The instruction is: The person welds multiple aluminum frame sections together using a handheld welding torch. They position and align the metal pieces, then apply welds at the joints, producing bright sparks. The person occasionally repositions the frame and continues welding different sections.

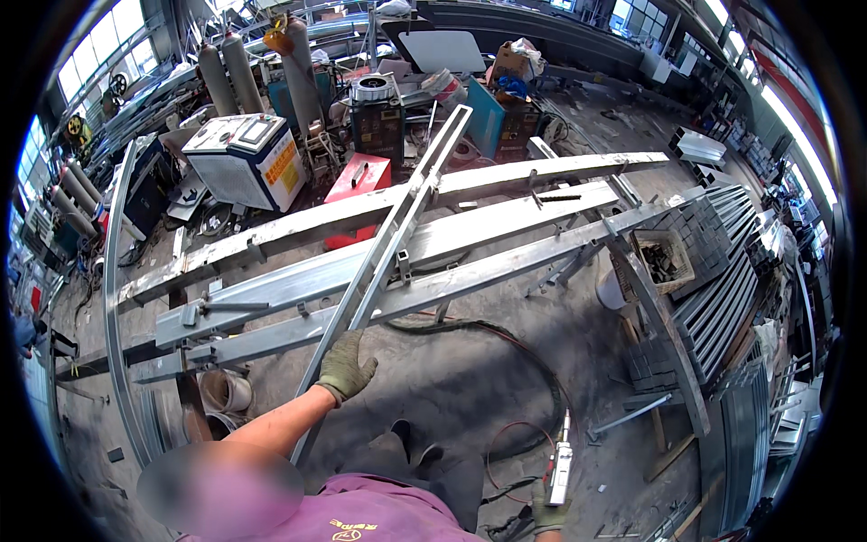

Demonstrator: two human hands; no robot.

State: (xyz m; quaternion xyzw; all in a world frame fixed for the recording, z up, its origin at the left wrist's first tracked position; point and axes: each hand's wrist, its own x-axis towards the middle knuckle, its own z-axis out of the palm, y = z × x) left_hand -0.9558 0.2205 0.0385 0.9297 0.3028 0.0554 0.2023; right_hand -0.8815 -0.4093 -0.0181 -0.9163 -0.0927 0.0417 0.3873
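Note:
My left hand [348, 366], in an olive work glove, grips the near part of a long, narrow frame of grey metal tubes [384, 244]. Its thumb sticks out to the right. The frame slants away from me across several long metal beams [479, 275]. At the lower right, my gloved right hand [547, 513] is closed around a white handheld welding gun [561, 471], its slim nozzle pointing up and away from me. The gun is clear of the beams. Part of my right hand is hidden behind the gun and by the picture's lower edge.
A dark hose [506, 330] loops over the floor towards the gun. White buckets [226, 390] stand below the beams at left. A white-and-blue machine [248, 163], a red box [358, 185] and gas cylinders [242, 72] stand beyond. Stacked metal tubes [727, 271] lie at right.

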